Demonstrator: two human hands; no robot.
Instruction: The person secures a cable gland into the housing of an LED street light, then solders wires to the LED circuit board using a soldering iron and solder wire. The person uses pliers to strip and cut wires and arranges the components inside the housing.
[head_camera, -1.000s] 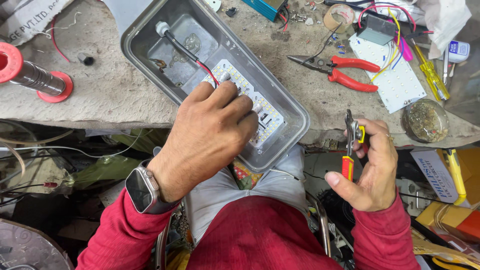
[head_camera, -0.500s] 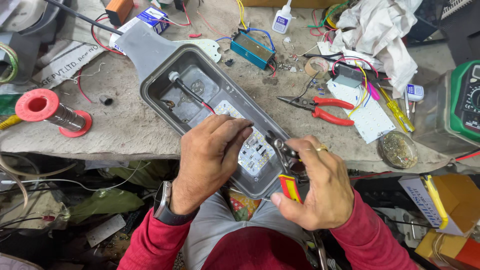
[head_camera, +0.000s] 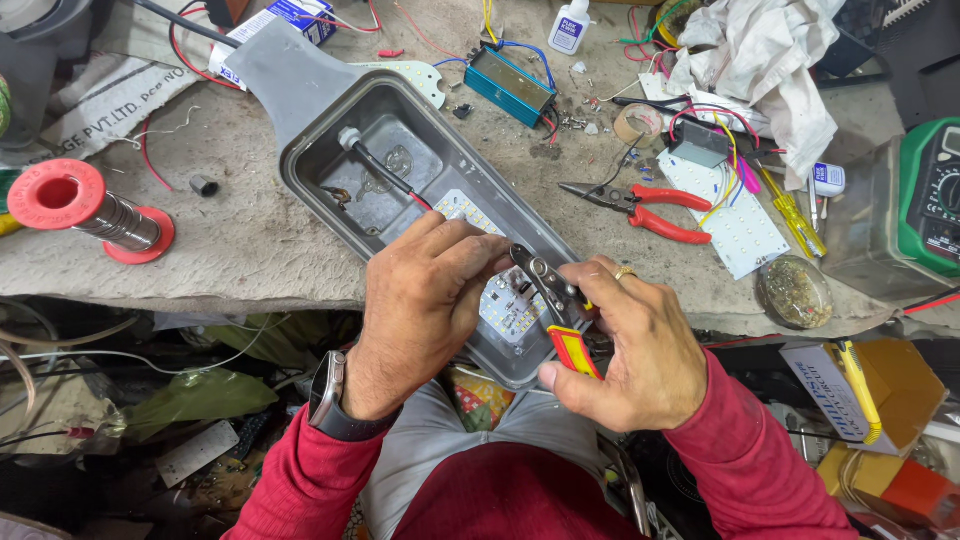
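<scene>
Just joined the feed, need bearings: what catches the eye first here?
Mid-frame, the left hand presses on the white LED board inside a grey metal lamp housing, while the right hand brings red-and-yellow pliers onto the board. A red spool lies at far left; red-handled pliers lie on the bench to the right.

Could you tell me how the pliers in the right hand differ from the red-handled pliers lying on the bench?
The held pliers, in the right hand, have red-and-yellow handles; the bench pliers have plain red ones. The held pair points into the grey lamp housing beside the left hand; the bench pair lies flat, untouched. Both have dark metal jaws.
</scene>
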